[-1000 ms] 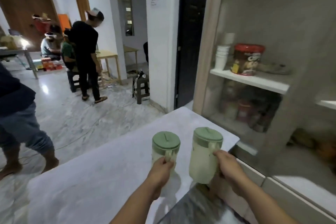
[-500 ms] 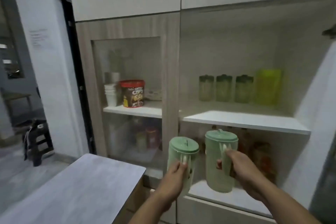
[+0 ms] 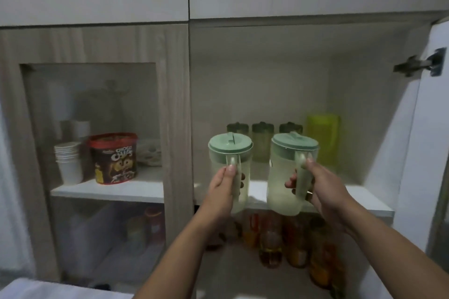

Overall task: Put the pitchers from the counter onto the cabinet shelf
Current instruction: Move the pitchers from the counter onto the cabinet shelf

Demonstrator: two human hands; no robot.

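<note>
Two pale pitchers with green lids hang in the air in front of the open cabinet. My left hand (image 3: 222, 189) grips the handle of the left pitcher (image 3: 227, 153). My right hand (image 3: 320, 185) grips the handle of the right pitcher (image 3: 281, 177). Both pitchers are upright, with their bases about level with the front edge of the white cabinet shelf (image 3: 352, 200). At the back of that shelf stand three green-lidded jars (image 3: 262, 138) and a yellow-green container (image 3: 323, 138).
The cabinet door (image 3: 432, 128) stands open on the right, with its hinge up high. Behind the glass door on the left are stacked white cups (image 3: 69, 162) and a chocolate cereal tub (image 3: 113, 158). Bottles and jars (image 3: 291, 243) fill the lower shelf. The counter corner (image 3: 36, 290) lies bottom left.
I have turned from the counter to the cabinet. Both pitchers have risen from the counter to shelf height and come closer to the open compartment.
</note>
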